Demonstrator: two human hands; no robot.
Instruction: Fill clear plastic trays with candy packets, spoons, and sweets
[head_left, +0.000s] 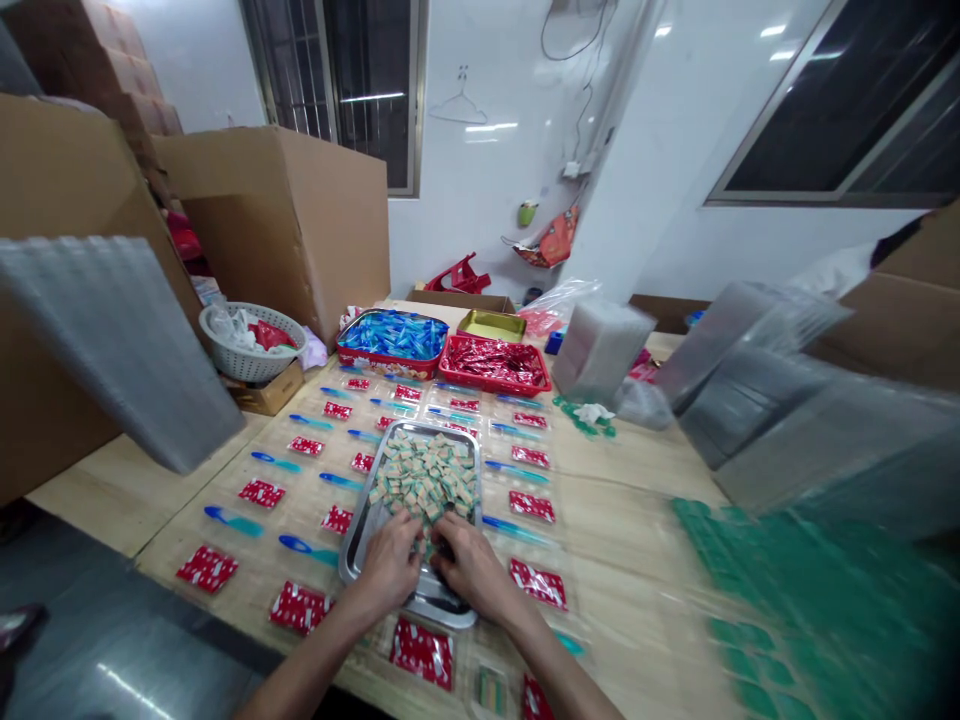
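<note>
A metal tray (349, 555) holds a heap of small square tan-and-green pieces (427, 470), thickest toward its far end. My left hand (391, 562) reaches over the tray's near part with its fingers curled at the edge of the heap. Close beside it, my right hand (466, 562) is also curled down among the pieces. What the fingertips pinch is hidden. Around the tray lie rows of clear plastic trays with blue plastic sticks (307, 548) and red-and-white packets (421, 652). One clear tray near the front edge contains tan-and-green pieces (491, 690).
Behind the rows stand a tin of blue sticks (394, 335), a red basket of red packets (495, 364) and a gold tin (491, 326). Stacked clear trays (604, 350) are at the right, beside green sheets (810, 590). Another stack (127, 350) and cardboard boxes (337, 220) flank the left.
</note>
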